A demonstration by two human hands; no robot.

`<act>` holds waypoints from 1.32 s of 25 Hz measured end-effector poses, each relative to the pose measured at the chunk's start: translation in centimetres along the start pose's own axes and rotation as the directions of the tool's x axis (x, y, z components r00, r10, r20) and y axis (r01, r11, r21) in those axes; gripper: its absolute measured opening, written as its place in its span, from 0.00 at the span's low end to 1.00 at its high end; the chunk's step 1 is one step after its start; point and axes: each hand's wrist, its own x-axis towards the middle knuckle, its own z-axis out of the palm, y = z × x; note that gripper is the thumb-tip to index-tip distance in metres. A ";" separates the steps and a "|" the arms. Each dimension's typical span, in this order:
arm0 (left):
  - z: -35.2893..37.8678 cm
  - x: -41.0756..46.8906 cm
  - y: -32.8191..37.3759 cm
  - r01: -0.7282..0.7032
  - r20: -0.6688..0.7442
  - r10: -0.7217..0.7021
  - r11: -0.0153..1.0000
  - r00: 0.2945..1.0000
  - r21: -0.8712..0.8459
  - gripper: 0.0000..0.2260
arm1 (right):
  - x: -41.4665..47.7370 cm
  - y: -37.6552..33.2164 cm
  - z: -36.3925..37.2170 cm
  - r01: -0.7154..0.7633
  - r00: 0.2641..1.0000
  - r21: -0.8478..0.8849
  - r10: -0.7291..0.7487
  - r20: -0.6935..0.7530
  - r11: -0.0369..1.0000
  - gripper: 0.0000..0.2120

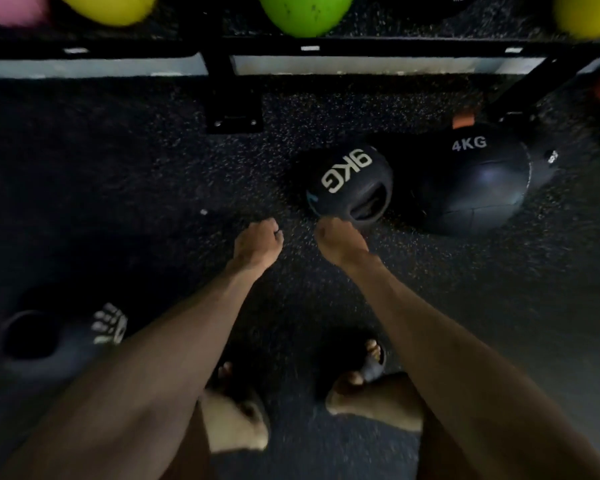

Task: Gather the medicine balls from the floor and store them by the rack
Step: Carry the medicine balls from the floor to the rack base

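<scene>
A black medicine ball marked 9KG (343,174) lies on the dark rubber floor, its grip opening facing me. Touching its right side is a larger black ball marked 4KG (475,181), close to the rack's right leg. My right hand (340,242) is curled against the near edge of the 9KG ball, beside the grip. Its fingertips are hidden, so I cannot tell whether it holds the ball. My left hand (258,242) hangs a little to the left, fingers curled with nothing in them. A third dark ball with a white paw logo (84,337) lies at the lower left, partly behind my left forearm.
The black rack (222,81) runs across the top, with a bolted foot (232,121) at the middle. Above it are yellow (108,8), green (305,12) and pink (7,8) balls. My sandalled feet (371,362) stand at the bottom. An orange tag (463,120) lies behind the 4KG ball.
</scene>
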 end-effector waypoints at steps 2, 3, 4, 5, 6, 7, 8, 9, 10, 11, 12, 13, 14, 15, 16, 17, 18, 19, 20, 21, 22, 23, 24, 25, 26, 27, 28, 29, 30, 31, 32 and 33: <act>-5.1 -8.8 -2.8 0.054 0.092 -0.053 0.998 0.994 -0.011 0.12 | -8.5 -4.6 -1.1 0.071 0.981 -0.063 -0.058 0.186 0.995 0.13; -7.1 -13.0 -3.9 0.084 0.146 -0.081 0.996 0.986 -0.018 0.12 | -12.4 -6.7 -1.6 0.089 0.964 -0.076 -0.067 0.258 0.993 0.15; -8.7 -17.0 -5.0 0.119 0.190 -0.112 0.993 0.975 -0.025 0.12 | -16.0 -8.8 -2.3 0.104 0.945 -0.092 -0.070 0.319 0.990 0.16; -10.7 -21.3 -6.5 0.155 0.212 -0.143 0.987 0.967 -0.042 0.13 | -19.8 -11.2 -3.1 0.142 0.925 -0.111 -0.092 0.368 0.984 0.16; -12.2 -25.1 -7.8 0.185 0.216 -0.166 0.980 0.962 -0.072 0.13 | -23.3 -13.6 -4.0 0.182 0.907 -0.128 -0.117 0.405 0.975 0.17; -13.4 -28.6 -9.1 0.208 0.208 -0.182 0.972 0.961 -0.111 0.14 | -26.3 -15.6 -4.5 0.230 0.892 -0.138 -0.152 0.425 0.963 0.16; -14.3 -31.8 -10.2 0.234 0.194 -0.203 0.960 0.960 -0.153 0.14 | -29.0 -17.5 -4.8 0.281 0.879 -0.152 -0.190 0.438 0.948 0.16; -14.9 -34.9 -11.3 0.259 0.173 -0.227 0.945 0.958 -0.200 0.14 | -31.4 -19.2 -4.9 0.342 0.862 -0.165 -0.239 0.446 0.925 0.16; -15.1 -37.6 -12.1 0.289 0.151 -0.258 0.925 0.954 -0.248 0.15 | -33.5 -20.6 -4.7 0.399 0.842 -0.182 -0.279 0.462 0.899 0.15; -15.2 -39.8 -12.7 0.313 0.128 -0.287 0.903 0.949 -0.294 0.15 | -35.0 -21.6 -4.4 0.448 0.821 -0.199 -0.314 0.477 0.871 0.16; -15.0 -41.9 -13.1 0.339 0.111 -0.321 0.878 0.941 -0.338 0.15 | -36.4 -22.3 -3.9 0.490 0.801 -0.219 -0.337 0.494 0.844 0.16; -14.6 -44.4 -13.6 0.371 0.087 -0.367 0.844 0.926 -0.387 0.15 | -38.0 -22.9 -3.2 0.546 0.774 -0.247 -0.369 0.514 0.801 0.16; -14.0 -47.0 -14.0 0.403 0.066 -0.419 0.804 0.906 -0.436 0.15 | -39.7 -23.3 -2.5 0.596 0.749 -0.281 -0.395 0.532 0.752 0.16; -13.0 -49.6 -14.3 0.433 0.041 -0.474 0.762 0.880 -0.482 0.15 | -41.6 -23.6 -1.7 0.646 0.721 -0.311 -0.422 0.550 0.697 0.16; -11.7 -52.5 -14.4 0.468 0.024 -0.536 0.714 0.844 -0.520 0.15 | -43.8 -23.8 -0.9 0.696 0.684 -0.337 -0.445 0.578 0.634 0.16; -10.3 -55.4 -14.2 0.503 0.020 -0.592 0.666 0.805 -0.550 0.16 | -46.1 -23.8 -0.1 0.744 0.642 -0.348 -0.466 0.609 0.571 0.15; -8.8 -58.3 -13.7 0.532 0.031 -0.633 0.621 0.773 -0.575 0.16 | -48.5 -23.5 0.6 0.781 0.603 -0.348 -0.482 0.636 0.519 0.15; -7.1 -61.5 -13.0 0.556 0.053 -0.665 0.576 0.745 -0.599 0.16 | -51.0 -23.0 1.5 0.812 0.567 -0.346 -0.495 0.659 0.470 0.15; -5.4 -64.2 -12.4 0.575 0.074 -0.688 0.539 0.722 -0.616 0.16 | -53.1 -22.5 2.5 0.834 0.539 -0.348 -0.503 0.676 0.427 0.15; -3.7 -66.8 -11.8 0.583 0.090 -0.706 0.498 0.702 -0.642 0.16 | -55.1 -21.8 3.5 0.856 0.510 -0.353 -0.506 0.696 0.378 0.15; -1.7 -70.1 -11.1 0.581 0.104 -0.729 0.442 0.676 -0.683 0.15 | -57.7 -20.8 4.8 0.883 0.466 -0.352 -0.497 0.732 0.309 0.15; 0.5 -73.4 -10.4 0.581 0.115 -0.755 0.388 0.645 -0.716 0.15 | -60.6 -19.7 6.3 0.907 0.422 -0.346 -0.479 0.770 0.242 0.15; 2.8 -76.7 -9.7 0.596 0.133 -0.787 0.333 0.602 -0.731 0.14 | -63.5 -18.5 8.0 0.922 0.387 -0.340 -0.461 0.799 0.185 0.14; 5.2 -79.9 -9.1 0.615 0.151 -0.818 0.282 0.555 -0.736 0.14 | -66.4 -17.3 9.7 0.933 0.357 -0.333 -0.448 0.820 0.133 0.14; 7.5 -82.9 -8.5 0.626 0.168 -0.839 0.238 0.518 -0.743 0.14 | -69.4 -16.0 11.3 0.942 0.325 -0.326 -0.442 0.836 0.077 0.14; 9.9 -85.8 -7.8 0.626 0.182 -0.859 0.189 0.479 -0.756 0.13 | -72.5 -14.5 13.0 0.951 0.286 -0.310 -0.439 0.852 0.018 0.14; 12.1 -88.5 -7.0 0.620 0.197 -0.877 0.136 0.438 -0.773 0.13 | -75.2 -13.1 14.7 0.955 0.252 -0.295 -0.429 0.867 -0.036 0.15; 14.2 -91.0 -6.4 0.608 0.210 -0.891 0.088 0.402 -0.789 0.13 | -77.6 -11.5 16.3 0.956 0.223 -0.281 -0.414 0.883 -0.084 0.15; 16.9 -94.1 -5.7 0.593 0.221 -0.903 0.046 0.369 -0.804 0.13 | -80.5 -9.5 18.1 0.956 0.190 -0.260 -0.390 0.901 -0.136 0.15; 19.6 -97.1 -5.1 0.581 0.221 -0.910 0.026 0.351 -0.814 0.13 | -83.5 -7.5 19.9 0.956 0.155 -0.234 -0.367 0.917 -0.180 0.15; 22.2 -100.2 -4.7 0.576 0.227 -0.916 0.005 0.330 -0.818 0.13 | -86.5 -5.6 21.9 0.954 0.126 -0.207 -0.340 0.932 -0.215 0.15; 25.1 -103.2 -4.4 0.572 0.241 -0.921 -0.026 0.305 -0.820 0.13 | -89.6 -3.6 23.9 0.951 0.103 -0.185 -0.314 0.944 -0.246 0.15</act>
